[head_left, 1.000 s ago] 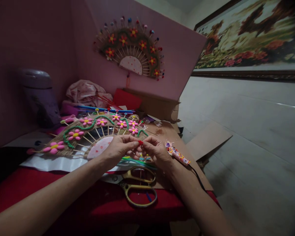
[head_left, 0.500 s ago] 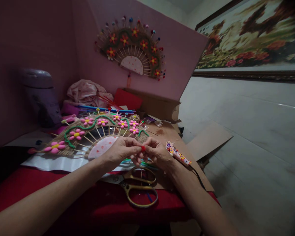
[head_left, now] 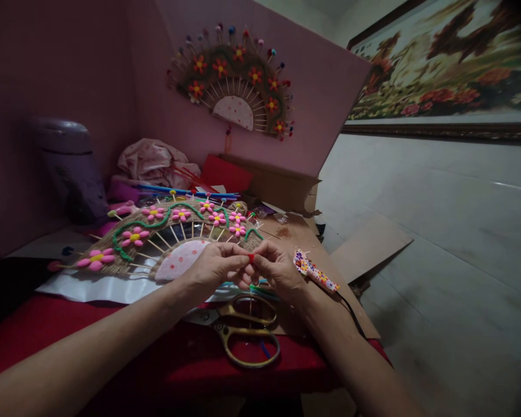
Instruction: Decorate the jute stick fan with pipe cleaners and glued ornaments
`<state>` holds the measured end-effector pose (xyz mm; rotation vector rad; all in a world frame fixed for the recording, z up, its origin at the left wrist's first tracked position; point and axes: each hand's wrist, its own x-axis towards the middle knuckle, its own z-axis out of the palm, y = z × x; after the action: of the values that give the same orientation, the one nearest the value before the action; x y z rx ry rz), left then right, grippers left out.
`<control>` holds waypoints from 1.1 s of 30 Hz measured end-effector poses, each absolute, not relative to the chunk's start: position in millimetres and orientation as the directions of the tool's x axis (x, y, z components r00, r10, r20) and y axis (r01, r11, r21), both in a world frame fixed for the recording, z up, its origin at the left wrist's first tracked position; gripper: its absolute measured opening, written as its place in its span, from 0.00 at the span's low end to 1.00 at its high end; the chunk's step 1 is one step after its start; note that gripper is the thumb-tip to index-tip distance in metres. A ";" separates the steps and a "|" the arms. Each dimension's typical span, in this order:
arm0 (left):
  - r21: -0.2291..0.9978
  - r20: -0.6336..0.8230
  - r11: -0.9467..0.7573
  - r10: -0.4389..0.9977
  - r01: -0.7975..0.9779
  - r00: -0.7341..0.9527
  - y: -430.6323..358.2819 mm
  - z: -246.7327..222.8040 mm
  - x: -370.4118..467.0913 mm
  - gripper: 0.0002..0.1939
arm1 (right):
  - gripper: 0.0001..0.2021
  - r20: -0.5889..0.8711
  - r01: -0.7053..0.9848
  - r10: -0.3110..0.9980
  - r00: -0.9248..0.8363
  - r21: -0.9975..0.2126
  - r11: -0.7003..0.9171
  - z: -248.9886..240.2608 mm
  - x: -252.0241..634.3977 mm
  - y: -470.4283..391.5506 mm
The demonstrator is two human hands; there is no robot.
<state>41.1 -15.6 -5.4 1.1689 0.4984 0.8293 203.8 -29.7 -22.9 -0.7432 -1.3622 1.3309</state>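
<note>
My left hand (head_left: 223,264) and my right hand (head_left: 276,268) meet fingertip to fingertip, pinching a small soft-looking red piece (head_left: 251,258) between them. Most of that piece is covered by thumbs and fingers, so I cannot tell its exact kind. Behind my left hand lies a fan-shaped craft (head_left: 180,260) of sticks and twine, with pink clay-like flowers, a wavy green strip and a spotted white half-round base. Scissors (head_left: 248,339) with gold handles rest just below my hands. A flower-patterned glue gun (head_left: 315,272) lies to the right of my right wrist.
A similar fan (head_left: 234,87) with orange flowers hangs on the pink panel. At the left stands a purple bottle (head_left: 73,174). Cardboard (head_left: 342,307) covers the table's right part, over a red cloth (head_left: 156,370). Blue sticks (head_left: 186,191) and crumpled pink fabric (head_left: 151,162) lie behind.
My fingers have shifted slightly around the red piece, which now shows as a smaller, flatter bit between the fingertips. Everything on the table stays where it was.
</note>
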 end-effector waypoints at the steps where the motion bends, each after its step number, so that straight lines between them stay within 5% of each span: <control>1: 0.940 0.069 0.154 0.787 -0.304 0.613 -16.0 -5.4 41.2 0.08 | 0.12 0.236 -0.221 0.935 -0.264 -0.959 0.179 -23.1 204.0 -29.5; 9: 0.970 0.086 0.042 0.862 -0.239 0.500 -22.5 -4.5 44.9 0.08 | 0.11 0.264 -0.160 0.932 -0.248 -0.960 0.229 -22.0 200.5 -31.8; 18: 0.981 0.104 -0.039 0.931 -0.188 0.350 -23.1 -12.1 57.1 0.05 | 0.05 0.442 0.385 0.897 0.022 -0.831 0.400 -25.0 187.2 -40.1; 22: 0.977 0.075 0.008 0.923 -0.214 0.378 -22.0 -14.3 59.2 0.04 | 0.06 0.476 0.493 0.878 0.059 -0.778 0.389 -25.6 185.9 -41.0; 26: 0.971 0.034 0.064 0.917 -0.231 0.398 -20.8 -11.2 57.0 0.07 | 0.05 0.485 0.459 0.873 0.056 -0.789 0.409 -26.7 187.3 -40.2; 33: 0.962 0.066 0.061 0.894 -0.267 0.444 -18.8 -3.1 48.0 0.10 | 0.09 0.415 0.139 0.909 -0.038 -0.899 0.416 -22.4 190.8 -40.6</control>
<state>48.0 -18.8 -3.1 1.1936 0.6696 0.9846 190.8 -40.6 -22.4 -0.9793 -1.4914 0.8184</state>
